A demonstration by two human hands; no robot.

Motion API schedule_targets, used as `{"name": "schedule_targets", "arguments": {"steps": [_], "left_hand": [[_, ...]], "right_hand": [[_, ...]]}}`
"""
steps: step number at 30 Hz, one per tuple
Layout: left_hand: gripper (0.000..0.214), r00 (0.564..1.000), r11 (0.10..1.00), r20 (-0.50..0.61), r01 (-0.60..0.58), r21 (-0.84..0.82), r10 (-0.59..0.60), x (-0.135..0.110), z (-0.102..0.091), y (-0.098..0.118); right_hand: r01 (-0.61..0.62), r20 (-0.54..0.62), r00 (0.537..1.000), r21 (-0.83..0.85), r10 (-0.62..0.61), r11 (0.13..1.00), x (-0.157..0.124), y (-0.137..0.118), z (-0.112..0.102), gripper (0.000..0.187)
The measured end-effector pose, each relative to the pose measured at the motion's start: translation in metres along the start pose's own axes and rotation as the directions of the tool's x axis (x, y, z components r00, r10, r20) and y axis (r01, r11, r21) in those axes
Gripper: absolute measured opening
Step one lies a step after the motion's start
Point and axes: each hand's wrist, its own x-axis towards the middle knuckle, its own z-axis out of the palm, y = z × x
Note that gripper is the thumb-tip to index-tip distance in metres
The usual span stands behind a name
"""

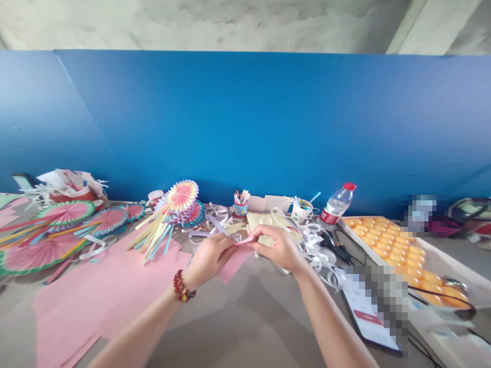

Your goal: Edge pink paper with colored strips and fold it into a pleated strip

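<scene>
A small sheet of pink paper (235, 261) is held up over the grey table (245, 317) between both hands. My left hand (209, 257), with a red bead bracelet at the wrist, pinches its left side. My right hand (278, 247) pinches its top right edge. Both hands have the fingers closed on the sheet, thumbs towards each other. Below and to the left lie larger pink paper sheets (103, 296) flat on the table.
Finished pink and green paper fans (61, 225) and a fan with long strips (174, 209) lie at the left. White paper curls (314, 250), a small pen cup (240, 205), a water bottle (337, 205), a tray of orange balls (399, 250) and a phone (368, 312) sit right. A blue wall stands behind.
</scene>
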Motion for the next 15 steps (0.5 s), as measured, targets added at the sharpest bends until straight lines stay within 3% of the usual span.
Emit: {"name": "schedule_targets", "arguments": {"steps": [5, 10, 12, 15], "left_hand": [[0.03, 0.987, 0.955, 0.102, 0.148, -0.259, -0.125, 0.0, 0.005, -0.001], [0.037, 0.924, 0.774, 0.309, 0.362, -0.519, -0.225, -0.001, 0.011, 0.0], [0.04, 0.904, 0.718, 0.364, 0.406, -0.565, -0.224, -0.002, 0.013, -0.001], [0.042, 0.896, 0.708, 0.379, 0.423, -0.566, -0.232, -0.003, 0.015, -0.002]], "right_hand": [[-0.023, -0.007, 1.0, 0.063, 0.023, 0.998, 0.0, 0.003, -0.001, 0.011], [-0.081, -0.004, 0.997, 0.154, 0.082, 0.985, 0.0, 0.009, 0.001, 0.018], [-0.118, -0.016, 0.992, 0.19, 0.123, 0.975, -0.001, 0.012, 0.002, 0.021], [-0.159, -0.056, 0.983, 0.228, 0.176, 0.961, 0.0, 0.015, 0.001, 0.024]]}}
